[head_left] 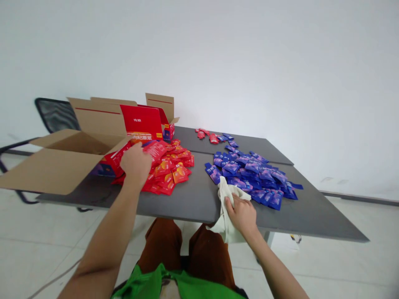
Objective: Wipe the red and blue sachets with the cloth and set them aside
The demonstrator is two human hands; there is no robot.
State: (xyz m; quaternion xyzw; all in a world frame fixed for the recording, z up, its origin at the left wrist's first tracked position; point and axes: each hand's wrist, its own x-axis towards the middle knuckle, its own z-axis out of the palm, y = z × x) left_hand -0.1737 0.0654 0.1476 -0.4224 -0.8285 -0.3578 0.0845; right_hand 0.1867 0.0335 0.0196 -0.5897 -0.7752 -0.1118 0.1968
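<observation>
My left hand (136, 163) reaches into the pile of red packets (170, 166) beside the open cardboard box (67, 154); its fingers curl down over red packets, seemingly gripping them. My right hand (242, 214) is closed on a cream cloth (225, 207) at the near edge of the grey table (193, 199), right beside the pile of blue packets (254, 174). The cloth hangs partly over the table's edge.
A red inner box (146, 122) stands open behind the red pile. A few loose red and blue packets (215, 137) lie at the far side. A black mesh chair (56, 114) stands behind the cardboard box. White wall and tiled floor surround the table.
</observation>
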